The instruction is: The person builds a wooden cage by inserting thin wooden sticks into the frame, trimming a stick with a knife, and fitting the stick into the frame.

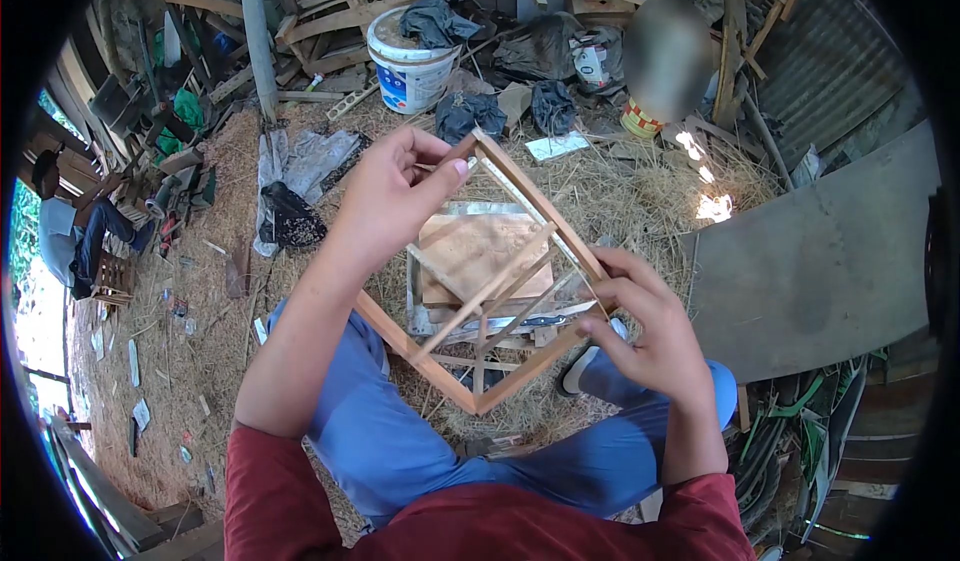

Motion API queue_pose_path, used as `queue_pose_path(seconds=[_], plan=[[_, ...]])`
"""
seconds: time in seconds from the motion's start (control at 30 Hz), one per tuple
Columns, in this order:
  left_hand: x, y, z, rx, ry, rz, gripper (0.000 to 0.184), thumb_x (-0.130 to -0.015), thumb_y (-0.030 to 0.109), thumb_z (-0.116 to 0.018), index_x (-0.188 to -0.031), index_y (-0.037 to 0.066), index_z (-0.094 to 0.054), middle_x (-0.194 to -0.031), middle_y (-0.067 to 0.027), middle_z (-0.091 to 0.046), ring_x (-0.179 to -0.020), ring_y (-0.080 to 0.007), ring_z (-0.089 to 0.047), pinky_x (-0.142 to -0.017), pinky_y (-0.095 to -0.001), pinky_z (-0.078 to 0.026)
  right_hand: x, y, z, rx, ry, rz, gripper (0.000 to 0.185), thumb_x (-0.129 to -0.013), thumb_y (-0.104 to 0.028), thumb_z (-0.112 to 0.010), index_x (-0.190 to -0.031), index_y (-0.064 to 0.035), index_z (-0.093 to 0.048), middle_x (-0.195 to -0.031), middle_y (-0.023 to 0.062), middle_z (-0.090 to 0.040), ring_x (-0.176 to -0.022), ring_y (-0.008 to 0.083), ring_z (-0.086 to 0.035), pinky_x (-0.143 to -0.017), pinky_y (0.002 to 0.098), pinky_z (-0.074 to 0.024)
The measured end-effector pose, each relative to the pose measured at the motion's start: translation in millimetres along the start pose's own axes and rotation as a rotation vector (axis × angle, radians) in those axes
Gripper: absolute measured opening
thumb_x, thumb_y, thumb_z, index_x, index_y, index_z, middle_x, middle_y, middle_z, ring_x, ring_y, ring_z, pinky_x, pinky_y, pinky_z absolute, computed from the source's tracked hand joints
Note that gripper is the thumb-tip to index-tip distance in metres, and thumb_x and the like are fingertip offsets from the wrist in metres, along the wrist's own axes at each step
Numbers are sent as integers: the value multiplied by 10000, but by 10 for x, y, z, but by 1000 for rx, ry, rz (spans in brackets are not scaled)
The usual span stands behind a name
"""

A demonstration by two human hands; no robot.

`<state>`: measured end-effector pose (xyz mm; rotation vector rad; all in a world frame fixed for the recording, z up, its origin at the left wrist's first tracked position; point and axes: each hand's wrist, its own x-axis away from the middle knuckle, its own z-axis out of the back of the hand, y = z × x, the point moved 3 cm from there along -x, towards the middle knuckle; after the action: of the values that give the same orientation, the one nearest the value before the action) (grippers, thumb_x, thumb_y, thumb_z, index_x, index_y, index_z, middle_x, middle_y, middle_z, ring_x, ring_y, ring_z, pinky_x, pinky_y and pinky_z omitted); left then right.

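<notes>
In the head view I hold up a small rectangular wooden frame (547,204) with thin slats crossing inside it. My left hand (400,191) pinches its upper corner between thumb and fingers. At the lower right corner, my right hand (645,326) is closed around the wood. Below the frame, on the ground between my legs, lies a flat wooden board (480,236) on a light-coloured tray-like base. A knife (540,321) with a dark handle is partly visible near the board's front edge, behind the frame.
A white bucket (405,71) with a black plastic bag on top stands ahead. Wood scraps and dark bags pile up behind it. A grey sheet (810,261) leans at right. A seated person (85,221) is at far left. Straw and shavings cover the ground.
</notes>
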<state>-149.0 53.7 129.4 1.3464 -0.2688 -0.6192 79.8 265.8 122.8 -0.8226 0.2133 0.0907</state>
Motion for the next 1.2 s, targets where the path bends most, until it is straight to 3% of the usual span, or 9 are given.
queue_pose_path(seconds=[0.07, 0.2, 0.33, 0.4, 0.47, 0.5, 0.7, 1.2], plan=[[79, 95, -3, 132, -68, 131, 244, -998, 50, -676, -1215, -16, -587, -1101, -104, -698, -950, -127, -673, -818, -271, -526, 13, -37, 99, -7, -28, -1, 460, -833, -169, -861, -1225, -16, -676, -1457, 194, -584, -1218, 342, -664, -980, 407, -552], [242, 201, -14, 239, -67, 117, 305, -1013, 50, -635, -1297, -8, -539, -1203, -139, -679, -1023, -169, -691, -863, -288, -527, 6, -40, 273, -123, -206, 40, 361, -850, -138, -832, -1170, -15, -719, -1387, 195, -639, -1222, 349, -667, -965, 400, -558], [368, 235, -31, 375, -164, 195, 387, -1010, 19, -582, -1379, -3, -465, -1317, -207, -643, -1137, -234, -683, -931, -321, -533, 3, 119, 225, -144, -229, 34, 256, -845, -101, -824, -1074, -8, -756, -1289, 189, -696, -1171, 344, -695, -945, 400, -565], [415, 246, -48, 446, -190, 228, 402, -1004, 10, -576, -1387, -2, -453, -1335, -226, -638, -1170, -259, -679, -967, -340, -539, 13, 116, 189, -106, -103, -98, 179, -803, -58, -837, -956, 12, -777, -1147, 172, -746, -1057, 321, -732, -947, 382, -552], [471, 230, -88, 734, -239, 333, 411, -999, 9, -568, -1392, -4, -447, -1355, -246, -630, -1223, -295, -664, -1048, -377, -534, 17, 127, 201, -71, -112, -120, 158, -793, -41, -838, -926, 18, -774, -1118, 173, -749, -1014, 307, -736, -921, 375, -555], [505, 246, -110, 756, -246, 348, 420, -1005, 2, -545, -1410, -2, -434, -1385, -251, -620, -1260, -300, -648, -1105, -400, -513, 22, 143, 215, -39, -115, -145, 138, -783, -24, -838, -896, 24, -772, -1089, 174, -751, -971, 293, -739, -896, 369, -558], [581, 278, -177, 683, -288, 370, 400, -1030, -27, -477, -1425, 10, -424, -1446, -262, -591, -1280, -273, -641, -1109, -379, -515, 8, 267, 267, 87, -68, -159, 122, -802, -19, -799, -902, 35, -753, -1045, 165, -759, -935, 327, -744, -832, 382, -573], [553, 186, -325, 723, -292, 365, 355, -1052, -3, -461, -1405, 28, -444, -1489, -247, -553, -1310, -287, -634, -1125, -398, -519, -62, 430, 234, 135, 87, -207, 91, -865, -6, -753, -940, 38, -728, -1087, 189, -758, -981, 331, -744, -864, 376, -567]])
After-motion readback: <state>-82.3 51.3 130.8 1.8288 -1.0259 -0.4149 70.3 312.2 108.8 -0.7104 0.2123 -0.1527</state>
